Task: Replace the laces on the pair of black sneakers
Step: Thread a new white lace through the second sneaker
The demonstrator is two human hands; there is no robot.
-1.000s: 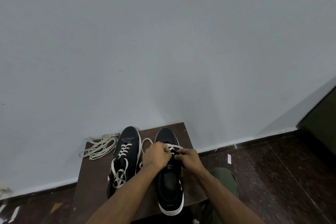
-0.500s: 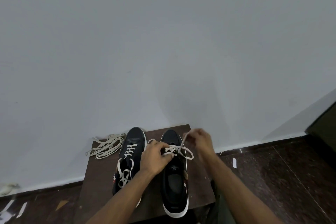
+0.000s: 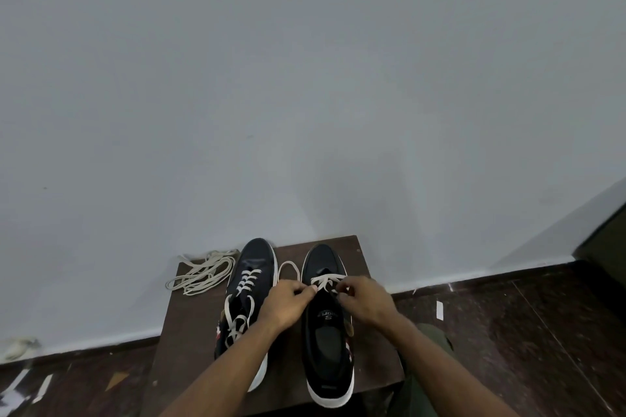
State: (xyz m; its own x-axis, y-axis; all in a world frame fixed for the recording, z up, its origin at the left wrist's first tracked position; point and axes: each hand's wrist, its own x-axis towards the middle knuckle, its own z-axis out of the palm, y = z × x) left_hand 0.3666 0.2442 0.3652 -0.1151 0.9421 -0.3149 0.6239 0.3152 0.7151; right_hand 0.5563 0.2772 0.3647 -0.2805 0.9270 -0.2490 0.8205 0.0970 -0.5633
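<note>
Two black sneakers, one loose lace bundle, two hands.
Left sneaker (image 3: 249, 294) and right sneaker (image 3: 327, 325) sit on a brown stool (image 3: 189, 332); spare laces (image 3: 203, 272) far left. Left hand (image 3: 288, 303) and right hand (image 3: 364, 298) each pinch the right sneaker's white lace (image 3: 325, 280).

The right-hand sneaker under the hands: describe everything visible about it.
The right-hand sneaker is black, looks like fabric, and has a white sole rim. It stands upright on the dark wooden stool, toe toward the wall, heel overhanging the near edge, apart from the other sneaker. Its off-white lace crosses only the front eyelets, with a loose loop lying to its left. A printed logo shows on the insole. The left hand and right hand pinch the lace over the tongue.
</note>
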